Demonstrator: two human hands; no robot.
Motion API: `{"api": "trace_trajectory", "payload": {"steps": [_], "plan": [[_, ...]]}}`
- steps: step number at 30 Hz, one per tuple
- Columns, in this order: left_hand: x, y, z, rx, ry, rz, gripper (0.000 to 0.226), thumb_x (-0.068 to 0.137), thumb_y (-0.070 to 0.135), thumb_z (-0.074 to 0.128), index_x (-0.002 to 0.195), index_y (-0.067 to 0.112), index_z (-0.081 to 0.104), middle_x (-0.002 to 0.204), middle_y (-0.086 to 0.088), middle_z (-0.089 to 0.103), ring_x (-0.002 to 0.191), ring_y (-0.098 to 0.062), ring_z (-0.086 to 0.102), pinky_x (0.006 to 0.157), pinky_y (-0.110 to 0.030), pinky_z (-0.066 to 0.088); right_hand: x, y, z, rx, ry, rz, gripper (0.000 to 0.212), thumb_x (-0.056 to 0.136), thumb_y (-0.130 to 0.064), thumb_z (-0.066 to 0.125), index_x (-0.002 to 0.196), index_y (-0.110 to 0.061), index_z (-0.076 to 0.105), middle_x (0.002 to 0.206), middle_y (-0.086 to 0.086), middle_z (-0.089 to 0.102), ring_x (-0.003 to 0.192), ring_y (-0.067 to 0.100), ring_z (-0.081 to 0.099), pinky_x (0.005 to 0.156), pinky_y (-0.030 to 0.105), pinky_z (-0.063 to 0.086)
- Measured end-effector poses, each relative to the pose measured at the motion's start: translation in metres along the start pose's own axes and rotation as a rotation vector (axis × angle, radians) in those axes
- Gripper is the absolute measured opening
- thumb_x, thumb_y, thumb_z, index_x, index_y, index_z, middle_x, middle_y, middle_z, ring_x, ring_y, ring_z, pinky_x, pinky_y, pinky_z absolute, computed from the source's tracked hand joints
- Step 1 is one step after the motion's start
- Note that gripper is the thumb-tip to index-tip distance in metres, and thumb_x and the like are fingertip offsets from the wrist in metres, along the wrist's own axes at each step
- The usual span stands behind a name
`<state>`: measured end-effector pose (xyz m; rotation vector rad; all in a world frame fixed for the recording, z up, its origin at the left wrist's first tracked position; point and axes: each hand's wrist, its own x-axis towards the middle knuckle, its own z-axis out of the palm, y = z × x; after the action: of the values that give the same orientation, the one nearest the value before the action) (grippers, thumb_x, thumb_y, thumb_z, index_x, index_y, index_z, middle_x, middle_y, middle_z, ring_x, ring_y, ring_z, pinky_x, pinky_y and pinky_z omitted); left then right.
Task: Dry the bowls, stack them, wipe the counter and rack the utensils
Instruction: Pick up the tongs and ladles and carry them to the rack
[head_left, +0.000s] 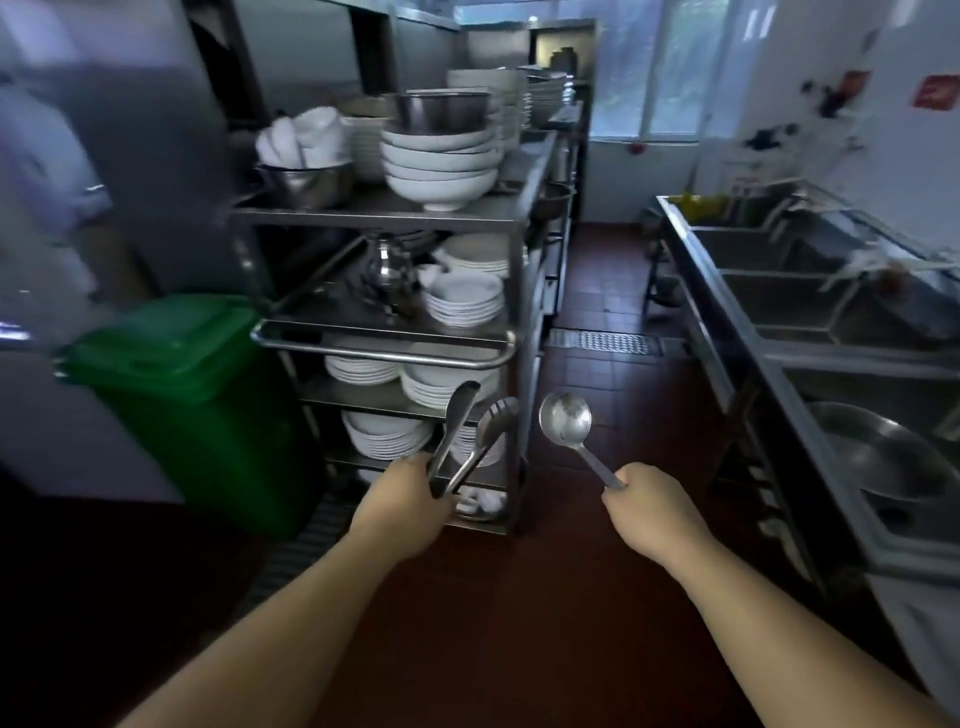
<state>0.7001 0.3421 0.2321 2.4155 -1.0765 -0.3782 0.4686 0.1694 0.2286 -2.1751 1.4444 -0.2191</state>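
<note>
Two bare forearms are reaching forward over a dark red tiled floor (519, 597). The left hand (402, 501) is curling its grip around the hinged end of shiny metal tongs (462, 441), whose two smooth arms are fanning up and away from the fingers, one ending in a slotted, forked head. The right hand (647, 506) is clenching the thin flat handle of a polished steel ladle (566, 418); its round, shallow bowl is standing above and to the left of the fist, facing the camera.

Just beyond the tongs, a steel shelf cart (511, 332) with a tubular handle is holding stacks of white plates (462, 301) on its lower tiers. On its top shelf, deep white bowls (441, 161) are sitting nested, with a metal mixing bowl (436, 109) on top and white cloths (306, 137) heaped in another steel bowl beside them. A glossy green plastic bin (176, 395) is standing to the cart's left. Along the right, a steel sink desk (727, 332) is running back toward bright windows, with a wide round metal pan (883, 457) resting in its near basin.
</note>
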Motion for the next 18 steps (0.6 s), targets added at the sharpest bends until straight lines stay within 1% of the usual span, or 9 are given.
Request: {"api": "trace_trajectory", "payload": {"steps": [4, 6, 9, 14, 16, 18], "plan": [[0.020, -0.067, -0.050, 0.008, 0.056, -0.077, 0.041, 0.084, 0.042, 0.074, 0.119, 0.025, 0.062, 0.109, 0.001, 0.066, 0.092, -0.024, 0.068, 0.083, -0.041, 0.060, 0.025, -0.076, 0.037, -0.006, -0.038, -0.079, 0.027, 0.094, -0.025, 0.058, 0.067, -0.020, 0.059, 0.065, 0.000, 0.064, 0.059, 0.021, 0.062, 0.049, 0.031, 0.036], [0.032, -0.093, -0.067, 0.009, 0.081, -0.092, 0.045, 0.085, 0.043, 0.075, 0.124, 0.025, 0.062, 0.111, 0.000, 0.065, 0.094, -0.024, 0.068, 0.084, -0.042, 0.060, 0.039, -0.106, 0.050, -0.020, -0.048, -0.112, 0.025, 0.093, -0.026, 0.058, 0.069, -0.020, 0.058, 0.068, 0.000, 0.064, 0.062, 0.021, 0.062, 0.049, 0.031, 0.034], [0.054, -0.125, -0.085, -0.005, 0.106, -0.135, 0.046, 0.086, 0.041, 0.075, 0.127, 0.026, 0.061, 0.110, 0.002, 0.065, 0.092, -0.023, 0.068, 0.083, -0.043, 0.061, 0.064, -0.141, 0.066, -0.049, -0.061, -0.139, 0.022, 0.089, -0.025, 0.056, 0.069, -0.018, 0.059, 0.068, 0.000, 0.064, 0.063, 0.020, 0.060, 0.049, 0.031, 0.032], [0.104, -0.158, -0.103, -0.021, 0.132, -0.178, 0.047, 0.085, 0.040, 0.075, 0.129, 0.028, 0.061, 0.109, 0.005, 0.066, 0.088, -0.016, 0.068, 0.078, -0.038, 0.061, 0.126, -0.191, 0.092, -0.100, -0.100, -0.213, 0.021, 0.092, -0.025, 0.056, 0.073, -0.017, 0.062, 0.071, 0.000, 0.065, 0.065, 0.019, 0.061, 0.049, 0.032, 0.034], [0.133, -0.166, -0.108, -0.006, 0.132, -0.188, 0.047, 0.084, 0.039, 0.076, 0.128, 0.027, 0.063, 0.107, 0.005, 0.067, 0.086, -0.015, 0.067, 0.075, -0.036, 0.060, 0.156, -0.210, 0.103, -0.078, -0.111, -0.236, 0.019, 0.091, -0.025, 0.054, 0.074, -0.018, 0.060, 0.073, 0.000, 0.064, 0.065, 0.021, 0.061, 0.050, 0.031, 0.033], [0.168, -0.171, -0.114, 0.009, 0.138, -0.196, 0.045, 0.084, 0.036, 0.077, 0.127, 0.027, 0.064, 0.105, 0.006, 0.069, 0.086, -0.015, 0.068, 0.076, -0.037, 0.061, 0.189, -0.228, 0.113, -0.039, -0.130, -0.267, 0.019, 0.090, -0.026, 0.051, 0.073, -0.018, 0.057, 0.073, 0.000, 0.063, 0.067, 0.022, 0.061, 0.050, 0.030, 0.033]]}}
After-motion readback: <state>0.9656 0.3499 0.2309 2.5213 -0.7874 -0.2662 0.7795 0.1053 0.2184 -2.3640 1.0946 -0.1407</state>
